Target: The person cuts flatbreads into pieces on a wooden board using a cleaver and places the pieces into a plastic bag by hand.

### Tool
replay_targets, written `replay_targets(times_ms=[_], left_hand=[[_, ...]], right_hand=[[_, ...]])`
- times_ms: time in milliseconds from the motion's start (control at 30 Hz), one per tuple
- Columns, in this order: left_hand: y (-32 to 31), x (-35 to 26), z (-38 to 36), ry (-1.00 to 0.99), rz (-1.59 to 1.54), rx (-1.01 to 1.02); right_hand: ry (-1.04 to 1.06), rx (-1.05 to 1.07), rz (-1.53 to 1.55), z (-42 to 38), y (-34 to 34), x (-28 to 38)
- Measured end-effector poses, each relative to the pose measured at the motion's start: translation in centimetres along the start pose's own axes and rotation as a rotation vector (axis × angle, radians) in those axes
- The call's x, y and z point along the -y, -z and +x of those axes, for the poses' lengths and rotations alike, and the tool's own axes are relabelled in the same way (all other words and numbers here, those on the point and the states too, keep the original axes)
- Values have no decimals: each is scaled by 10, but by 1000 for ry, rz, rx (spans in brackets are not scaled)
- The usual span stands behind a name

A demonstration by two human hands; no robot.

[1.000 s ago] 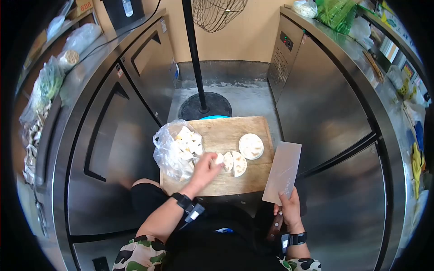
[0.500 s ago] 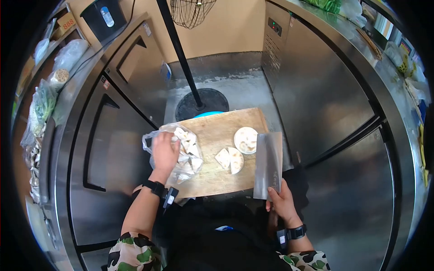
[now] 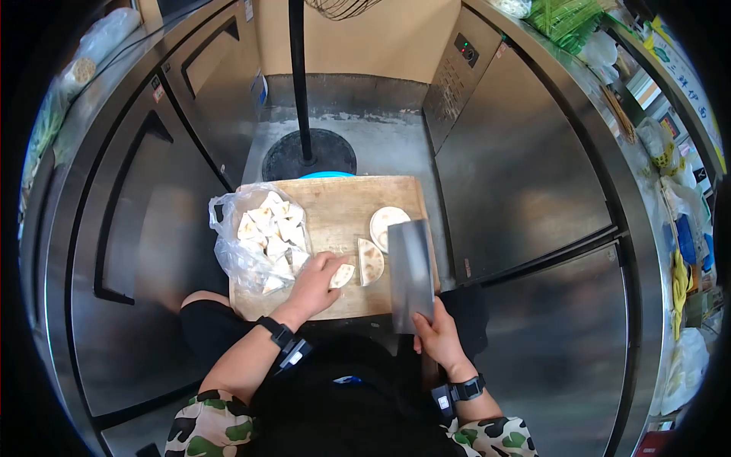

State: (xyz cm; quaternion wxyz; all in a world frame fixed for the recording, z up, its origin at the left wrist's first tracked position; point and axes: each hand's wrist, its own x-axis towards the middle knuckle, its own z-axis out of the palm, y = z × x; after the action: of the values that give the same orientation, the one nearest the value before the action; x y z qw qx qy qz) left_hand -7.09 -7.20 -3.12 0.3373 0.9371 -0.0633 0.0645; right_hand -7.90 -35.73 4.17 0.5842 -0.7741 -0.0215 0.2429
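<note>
My right hand (image 3: 439, 340) grips the handle of a wide cleaver (image 3: 411, 270), its blade pointing away from me over the board's right side. My left hand (image 3: 314, 288) has its fingers around a small wedge of flatbread (image 3: 343, 276) on the wooden cutting board (image 3: 335, 206). Just right of that wedge lies a half flatbread (image 3: 371, 263). Behind it a whole round flatbread (image 3: 388, 226) is partly covered by the blade. To the left, a clear plastic bag (image 3: 236, 255) lies open with several cut flatbread pieces (image 3: 268, 228) in it.
Steel cabinets stand on the left (image 3: 152, 221) and right (image 3: 525, 160). Beyond the board are a black fan base (image 3: 327, 148) with its pole (image 3: 299, 84) and a blue rim (image 3: 327, 174). Bagged goods and green vegetables (image 3: 563, 23) sit on the right counter.
My left hand has moved from the bag of pieces to the flatbread wedge on its right. The cleaver stays in my right hand at the board's right side. The camera view has shifted.
</note>
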Motion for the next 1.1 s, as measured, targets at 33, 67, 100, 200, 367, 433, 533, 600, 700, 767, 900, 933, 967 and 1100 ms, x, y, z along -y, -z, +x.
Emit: replay_targets(times_ms=[33, 67, 100, 200, 367, 433, 533, 600, 700, 767, 900, 933, 967, 1100], left_hand=[[2, -2, -7, -28, -46, -59], [1, -6, -10, -24, -60, -140], [-3, -5, -14, 42, -141, -165], [-20, 5, -22, 152, -282, -238], [-29, 16, -21, 85, -184, -326], [-28, 16, -21, 72, -214, -344], [-25, 13, -21, 92, -257, -327], [-24, 13, -20, 98, -247, -307], [-23, 17, -18, 81, -195, -293], [-24, 19, -17, 80, -198, -290], [-24, 17, -15, 87, -171, -297], [-24, 17, -15, 85, -176, -294], [-23, 17, -14, 80, -180, -292], [-24, 16, -16, 45, -147, -269]], right_hand=[[21, 22, -110, 3, -6, 3], [45, 45, -220, 8, -13, 6], [71, 67, -329, 13, -20, 9], [260, 84, -685, 27, -42, 8], [249, 164, -857, 33, -61, 15], [229, 174, -884, 33, -63, 15], [213, 182, -917, 34, -67, 17], [209, 191, -934, 35, -69, 19], [200, 218, -944, 39, -73, 21], [174, 247, -950, 42, -74, 25], [107, 282, -925, 59, -77, 32], [120, 279, -917, 65, -80, 30], [136, 274, -909, 70, -84, 29], [90, 221, -900, 89, -105, 26]])
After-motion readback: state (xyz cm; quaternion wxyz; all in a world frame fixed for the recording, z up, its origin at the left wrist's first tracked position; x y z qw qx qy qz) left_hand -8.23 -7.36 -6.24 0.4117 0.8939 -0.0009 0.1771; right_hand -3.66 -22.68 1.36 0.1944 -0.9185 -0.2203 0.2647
